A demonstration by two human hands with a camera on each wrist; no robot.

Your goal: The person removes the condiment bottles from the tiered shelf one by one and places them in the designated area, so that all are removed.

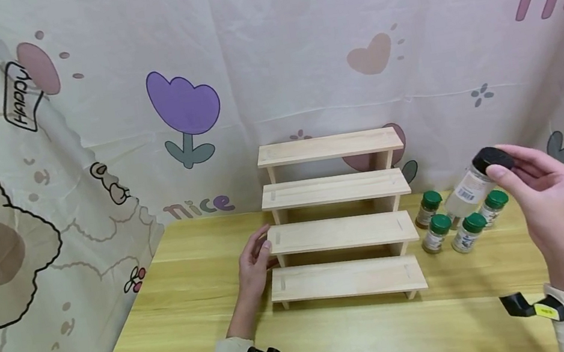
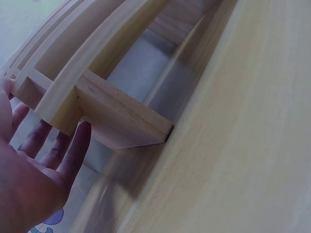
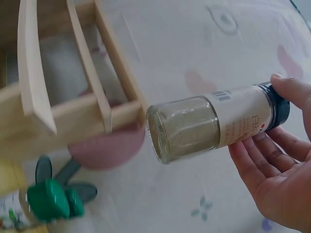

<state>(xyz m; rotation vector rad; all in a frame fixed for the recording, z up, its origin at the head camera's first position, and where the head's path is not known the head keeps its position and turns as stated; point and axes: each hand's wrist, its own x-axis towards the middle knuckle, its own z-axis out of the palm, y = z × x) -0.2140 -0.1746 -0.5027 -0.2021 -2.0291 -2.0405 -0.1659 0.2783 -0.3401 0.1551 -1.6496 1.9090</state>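
Note:
My right hand holds a glass spice jar by its black lid, thumb on one side and fingers on the other. The jar is tilted above several smaller jars. In the right wrist view, pale powder and a paper label show on the spice jar. A tiered wooden rack with several steps stands at the middle of the table. My left hand rests at the rack's left side, its fingers extended against the edge; the left wrist view shows these fingers touching the wood near a step's end.
Small green-capped spice jars stand close together right of the rack on the wooden table. One jar behind them is mostly hidden by the held jar. A printed cloth hangs behind and beside the table.

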